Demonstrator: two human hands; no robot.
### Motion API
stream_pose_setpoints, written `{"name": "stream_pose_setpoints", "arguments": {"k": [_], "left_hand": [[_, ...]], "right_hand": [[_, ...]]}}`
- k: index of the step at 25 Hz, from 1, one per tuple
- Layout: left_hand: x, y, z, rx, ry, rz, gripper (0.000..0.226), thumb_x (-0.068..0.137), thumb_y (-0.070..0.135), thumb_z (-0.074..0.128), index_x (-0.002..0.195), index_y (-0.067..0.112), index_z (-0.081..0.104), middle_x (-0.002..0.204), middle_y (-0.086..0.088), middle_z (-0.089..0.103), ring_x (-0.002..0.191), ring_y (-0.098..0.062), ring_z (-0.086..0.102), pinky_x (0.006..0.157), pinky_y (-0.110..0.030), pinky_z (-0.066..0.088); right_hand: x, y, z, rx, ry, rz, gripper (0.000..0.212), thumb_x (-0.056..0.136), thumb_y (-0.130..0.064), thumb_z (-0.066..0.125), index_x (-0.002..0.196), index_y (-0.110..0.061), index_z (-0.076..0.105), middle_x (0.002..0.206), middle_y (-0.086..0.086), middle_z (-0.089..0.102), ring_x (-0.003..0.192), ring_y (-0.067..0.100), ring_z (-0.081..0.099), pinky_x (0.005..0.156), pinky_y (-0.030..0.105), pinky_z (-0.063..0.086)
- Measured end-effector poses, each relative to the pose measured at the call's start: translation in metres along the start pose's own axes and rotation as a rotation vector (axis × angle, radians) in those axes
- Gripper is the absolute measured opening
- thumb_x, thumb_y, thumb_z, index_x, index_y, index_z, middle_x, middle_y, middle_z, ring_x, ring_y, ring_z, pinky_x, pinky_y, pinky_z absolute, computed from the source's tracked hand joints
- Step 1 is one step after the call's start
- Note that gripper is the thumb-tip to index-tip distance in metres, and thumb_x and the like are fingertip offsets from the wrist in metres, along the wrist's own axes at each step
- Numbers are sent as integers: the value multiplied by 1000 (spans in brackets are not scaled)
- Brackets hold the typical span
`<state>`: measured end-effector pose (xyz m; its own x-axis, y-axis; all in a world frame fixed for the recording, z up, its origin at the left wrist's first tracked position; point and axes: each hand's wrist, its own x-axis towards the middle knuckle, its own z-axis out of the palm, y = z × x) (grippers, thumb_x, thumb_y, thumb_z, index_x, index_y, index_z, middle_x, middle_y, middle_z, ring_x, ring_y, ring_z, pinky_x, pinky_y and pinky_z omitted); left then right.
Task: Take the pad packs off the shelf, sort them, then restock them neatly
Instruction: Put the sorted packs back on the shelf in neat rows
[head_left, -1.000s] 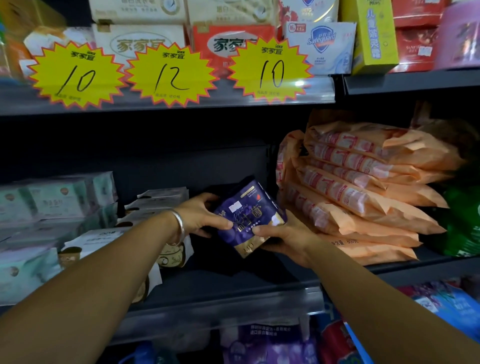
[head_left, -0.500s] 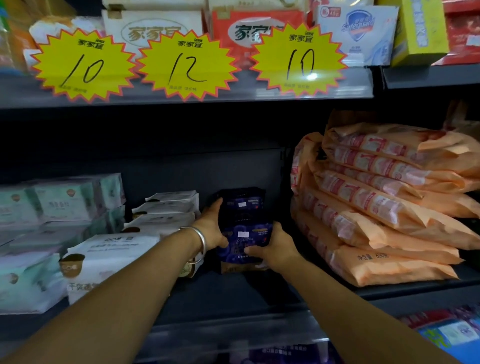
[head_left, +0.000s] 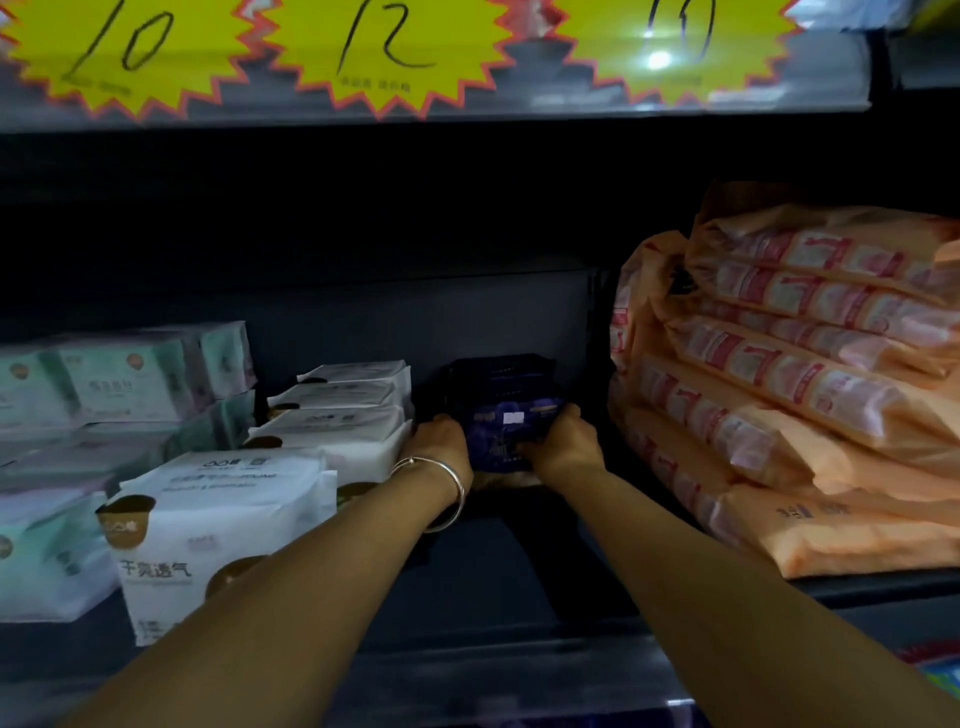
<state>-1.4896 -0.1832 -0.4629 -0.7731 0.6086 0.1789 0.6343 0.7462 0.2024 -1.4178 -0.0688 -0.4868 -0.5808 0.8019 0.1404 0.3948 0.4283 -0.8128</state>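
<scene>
A dark purple pad pack (head_left: 506, 426) stands deep on the middle shelf (head_left: 493, 582), in front of another dark pack (head_left: 498, 371) at the back. My left hand (head_left: 439, 441), with a silver bangle on the wrist, grips the purple pack's left side. My right hand (head_left: 563, 441) grips its right side. White pad packs (head_left: 332, 415) are stacked just left of it, and a larger white pack (head_left: 218, 525) stands nearer the front. A pile of orange pad packs (head_left: 789, 384) fills the right of the shelf.
Pale green packs (head_left: 119, 384) are stacked at the far left. Yellow star price tags (head_left: 389, 47) hang on the upper shelf's edge. A dark gap of bare shelf lies between the white and orange stacks. A blue pack (head_left: 943, 675) shows on the lower shelf, bottom right.
Both hands have carried the purple pack from the shelf front back into the gap and set it against the dark pack at the rear. The camera has moved closer.
</scene>
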Motion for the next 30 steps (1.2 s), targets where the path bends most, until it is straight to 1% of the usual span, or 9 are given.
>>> {"name": "stream_pose_setpoints", "arguments": {"k": [6, 8, 11, 13, 18, 21, 23, 26, 30], "left_hand": [[-8, -5, 7, 81, -58, 157, 30, 90, 5, 49, 120, 7, 50, 124, -14, 53, 111, -31, 56, 90, -33, 45], [-13, -4, 8, 123, -70, 190, 33, 89, 6, 49, 122, 7, 48, 126, -16, 51, 113, -33, 54, 92, -35, 45], [-26, -3, 3, 209, -51, 234, 35, 89, 7, 49, 124, 7, 49, 127, -16, 51, 115, -33, 52, 94, -38, 45], [-45, 0, -5, 238, -38, 251, 34, 88, 7, 50, 122, 7, 51, 127, -15, 51, 116, -33, 51, 94, -39, 45], [-125, 6, -13, 161, 98, 336, 39, 85, 6, 50, 124, 8, 48, 124, -15, 45, 115, -34, 44, 92, -41, 42], [-182, 1, 1, 45, 221, 413, 36, 83, 3, 53, 119, 5, 51, 122, -17, 46, 112, -35, 43, 91, -45, 39], [-225, -3, 27, -31, 236, 425, 33, 81, 1, 54, 114, 3, 54, 119, -19, 47, 110, -36, 44, 89, -48, 39], [-279, -14, 83, -1, 92, 377, 33, 84, 8, 54, 117, 7, 52, 121, -16, 45, 112, -34, 44, 91, -45, 39], [-324, -28, 172, 124, -258, 343, 43, 88, 24, 57, 127, 14, 42, 130, -9, 38, 120, -29, 39, 96, -41, 37]], "right_hand": [[4, -2, 6, -98, 16, 43, 53, 87, -26, 64, 126, 0, 39, 127, 17, 54, 114, 33, 54, 89, 36, 49], [-7, -2, 5, -280, 44, 21, 47, 90, -24, 59, 126, -2, 40, 128, 16, 54, 117, 32, 51, 92, 37, 46], [-36, 0, -8, -690, 66, -190, 39, 91, -16, 53, 129, -6, 45, 128, 13, 53, 121, 31, 45, 95, 37, 38], [-62, 0, -23, -800, 36, -359, 35, 89, -11, 51, 125, -14, 52, 126, 9, 54, 120, 30, 44, 94, 36, 37], [-144, 12, -61, -818, 0, -580, 46, 89, -13, 52, 133, -21, 50, 134, 3, 50, 122, 29, 41, 94, 34, 34], [-199, 39, -72, -797, -6, -594, 50, 84, -6, 55, 133, -14, 50, 147, 9, 39, 129, 31, 35, 97, 37, 33], [-237, 72, -64, -733, 2, -710, 49, 72, 3, 62, 120, -5, 61, 139, 18, 49, 121, 39, 46, 91, 43, 40], [-281, 135, -45, -670, -38, -738, 44, 51, 8, 67, 95, -1, 71, 115, 21, 65, 97, 43, 61, 73, 44, 49], [-317, 211, -18, -689, -328, -571, 52, 77, 3, 57, 128, -6, 56, 137, 13, 51, 121, 35, 45, 98, 43, 40]]}}
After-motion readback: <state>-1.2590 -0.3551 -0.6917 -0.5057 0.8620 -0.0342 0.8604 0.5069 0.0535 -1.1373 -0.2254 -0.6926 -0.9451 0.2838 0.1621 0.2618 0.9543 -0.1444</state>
